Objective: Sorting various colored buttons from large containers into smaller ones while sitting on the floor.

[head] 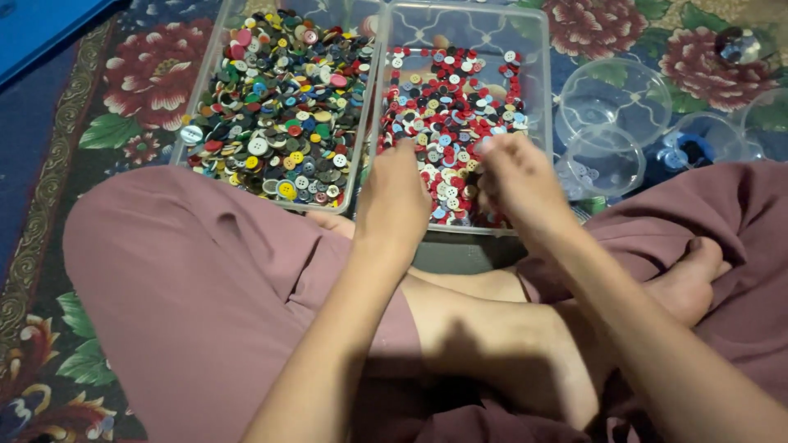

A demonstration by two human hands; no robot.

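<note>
Two hands work over the right clear tray [538, 90], reached across crossed legs in mauve trousers [197, 279]. Left hand [394, 201] rests fingers-down on the red, white and blue buttons [447, 107], curled as if raking — whether it pinches one cannot be told. Right hand [513, 176] has fingertips bunched, probably nipping a button, though blur hides it. Left tray [205, 98] sits flush alongside, packed with mixed-colour buttons [283, 107]. Empty clear round tubs [616, 102] stand further right on the floral rug [148, 74] — nothing blocks them.

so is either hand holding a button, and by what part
Cannot be told. Both the left hand and right hand reach into the right tray of buttons, fingertips hidden.
</note>
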